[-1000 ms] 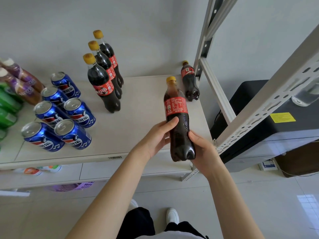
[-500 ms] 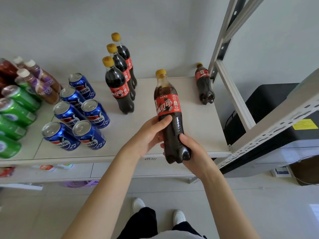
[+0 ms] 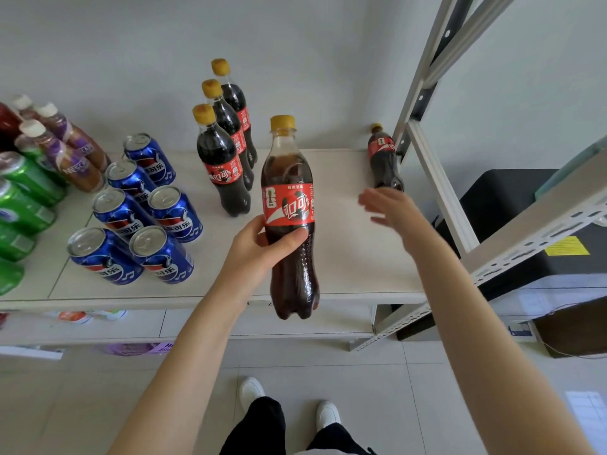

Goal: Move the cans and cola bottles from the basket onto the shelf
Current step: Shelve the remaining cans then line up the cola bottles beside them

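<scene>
Grip-wise: left grip (image 3: 259,254) wraps the cola bottle (image 3: 289,205) midway, over the shelf (image 3: 354,254) front edge; right grip (image 3: 391,208) open, empty. Imo set it upright next to the bottle row (image 3: 223,172), base flat b4 letting go.

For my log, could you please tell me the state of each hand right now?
Left hand: grips the cola bottle at its middle.
Right hand: open, fingers spread, holding nothing.

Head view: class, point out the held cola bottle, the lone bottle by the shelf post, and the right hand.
Held cola bottle (image 3: 289,205): head view, red label.
Lone bottle (image 3: 381,148): head view, red label.
Right hand (image 3: 394,208): head view, middle of hand.
</scene>
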